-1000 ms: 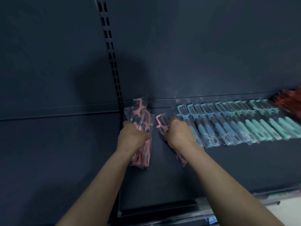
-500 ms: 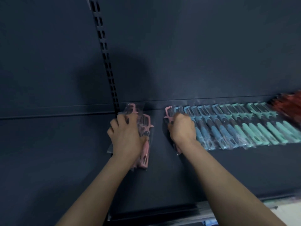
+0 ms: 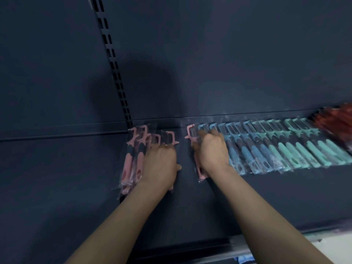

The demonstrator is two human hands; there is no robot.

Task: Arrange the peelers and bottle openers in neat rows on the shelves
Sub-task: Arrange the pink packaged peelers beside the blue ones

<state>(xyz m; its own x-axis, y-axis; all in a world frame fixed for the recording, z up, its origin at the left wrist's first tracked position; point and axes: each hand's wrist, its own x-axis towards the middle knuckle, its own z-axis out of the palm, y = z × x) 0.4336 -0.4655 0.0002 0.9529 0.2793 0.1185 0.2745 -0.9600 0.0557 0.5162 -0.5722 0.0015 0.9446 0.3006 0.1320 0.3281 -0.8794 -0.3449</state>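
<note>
the fingers (image 3: pixel 213 133) of the right hand (image 3: pixel 212 151) are being curled down over a single pink peeler (image 3: pixel 192 138) in a clear wrapper, which is being pressed flat on the dark shelf (image 3: pixel 266 197) just at the left end of the row; only its head and the tip of its handle are being left uncovered, so whether it is being pinched or merely pushed cannot be told. the left hand (image 3: pixel 159 164) is being laid palm down, fingers together, over a bunch of pink peelers (image 3: pixel 133 159) in wrappers, at the left edge of the shelf beside the slotted upright (image 3: pixel 114 67); two pink handles are being shown to the left of that hand and further heads are being shown above its knuckles. a bare strip of shelf is being kept between the two hands. to the right of the right hand, blue peelers (image 3: pixel 247 149) are being displayed in an overlapping row with heads toward the back panel (image 3: pixel 228 54), followed by teal peelers (image 3: pixel 304 149) lying the same way. at the far right, red items (image 3: pixel 337 119) are being shown blurred, too unclear to be identified. both forearms are being extended up from the lower edge of the head view.
</note>
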